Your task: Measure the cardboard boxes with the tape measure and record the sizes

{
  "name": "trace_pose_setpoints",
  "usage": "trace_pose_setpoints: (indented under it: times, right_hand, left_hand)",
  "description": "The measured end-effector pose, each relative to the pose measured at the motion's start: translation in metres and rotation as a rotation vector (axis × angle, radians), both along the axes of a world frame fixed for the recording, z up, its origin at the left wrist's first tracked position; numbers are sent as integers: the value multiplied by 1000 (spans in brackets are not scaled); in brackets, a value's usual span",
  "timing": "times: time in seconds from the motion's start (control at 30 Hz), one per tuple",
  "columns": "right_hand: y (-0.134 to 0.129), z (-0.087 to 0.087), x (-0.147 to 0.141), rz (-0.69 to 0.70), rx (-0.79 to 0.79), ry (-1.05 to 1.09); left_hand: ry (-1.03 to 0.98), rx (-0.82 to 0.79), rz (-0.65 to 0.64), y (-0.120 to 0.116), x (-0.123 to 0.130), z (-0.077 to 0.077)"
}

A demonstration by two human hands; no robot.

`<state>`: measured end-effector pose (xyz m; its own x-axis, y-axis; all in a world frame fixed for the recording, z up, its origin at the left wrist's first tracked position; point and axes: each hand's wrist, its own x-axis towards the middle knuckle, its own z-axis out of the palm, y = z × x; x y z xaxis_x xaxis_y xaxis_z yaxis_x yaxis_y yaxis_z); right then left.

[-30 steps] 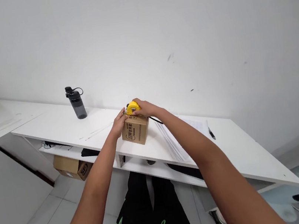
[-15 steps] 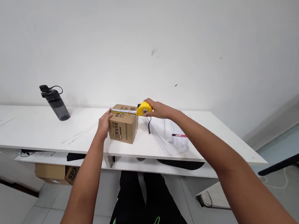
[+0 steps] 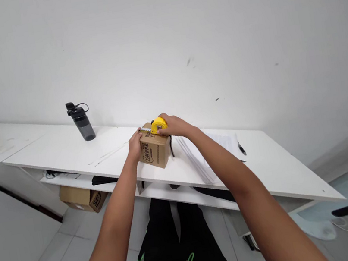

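Observation:
A small brown cardboard box with dark printing stands on the white desk. Across its top lies the short drawn-out blade of a yellow tape measure. My right hand grips the tape measure's case above the box's right part. At the box's left top edge, my left hand is closed on the blade's end and rests against the box. Its fingertips are partly hidden. A dark strap hangs from the case beside the box.
A dark water bottle stands at the left on the desk. Papers and a black pen lie to the right. Beneath the desk are a shelf and a larger carton. A wall rises behind.
My right hand has brought the tape case leftward over the box, and the exposed blade is shorter. My left hand stays at the box's left edge. The view has shifted left.

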<state>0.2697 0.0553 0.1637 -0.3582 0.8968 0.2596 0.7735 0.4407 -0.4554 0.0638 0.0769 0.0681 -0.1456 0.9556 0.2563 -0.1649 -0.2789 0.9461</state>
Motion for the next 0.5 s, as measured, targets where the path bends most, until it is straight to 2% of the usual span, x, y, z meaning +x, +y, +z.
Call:
trace_pose_setpoints:
  times: [0.13,0.23,0.37,0.5]
  right_hand:
    - [11,-7,-36,-11,87,43]
    - [15,-9,-53,-9,115,86]
    - [15,-14,-61,7,104,155]
    - [14,-25,-59,-27,107,318]
  left_hand:
    - [6,-32,-55,-2,-4,-1]
    - [-24,-53,-90,-5,-5,0]
    - [-24,-62,-100,-11,-4,3]
    - [-1,-59,-117,-15,-3,6]
